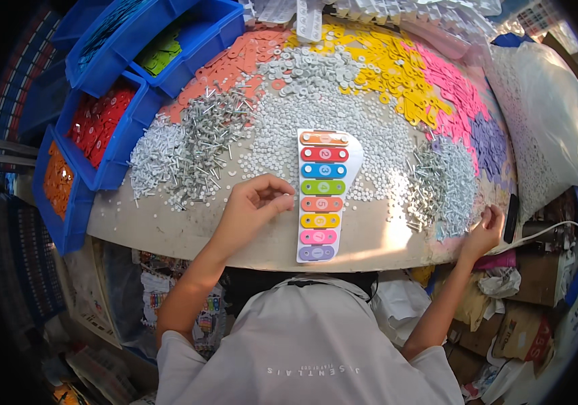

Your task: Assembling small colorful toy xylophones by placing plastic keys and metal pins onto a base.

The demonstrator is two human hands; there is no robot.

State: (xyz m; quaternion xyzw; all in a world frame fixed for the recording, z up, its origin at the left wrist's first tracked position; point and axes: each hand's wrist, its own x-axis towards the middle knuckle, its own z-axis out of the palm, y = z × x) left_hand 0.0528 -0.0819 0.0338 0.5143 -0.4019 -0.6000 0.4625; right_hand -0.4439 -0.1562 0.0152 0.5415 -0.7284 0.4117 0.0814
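A toy xylophone (321, 196) with a white base and several coloured bars lies flat on the round table (248, 236), in front of me. My left hand (254, 206) rests just left of it, fingers curled and pinched near the orange bar; whether it holds a small part I cannot tell. My right hand (483, 229) sits at the table's right edge beside a heap of silver screws (441, 185), fingers bent over the pile.
Heaps of white washers (316, 101), silver screws (198, 145), and orange (235, 61), yellow (383, 64), pink (454, 84) and purple (488, 142) bars cover the table. Blue bins (110, 101) stand left. A clear bag (552, 115) lies right. A black object (510, 217) leans by my right hand.
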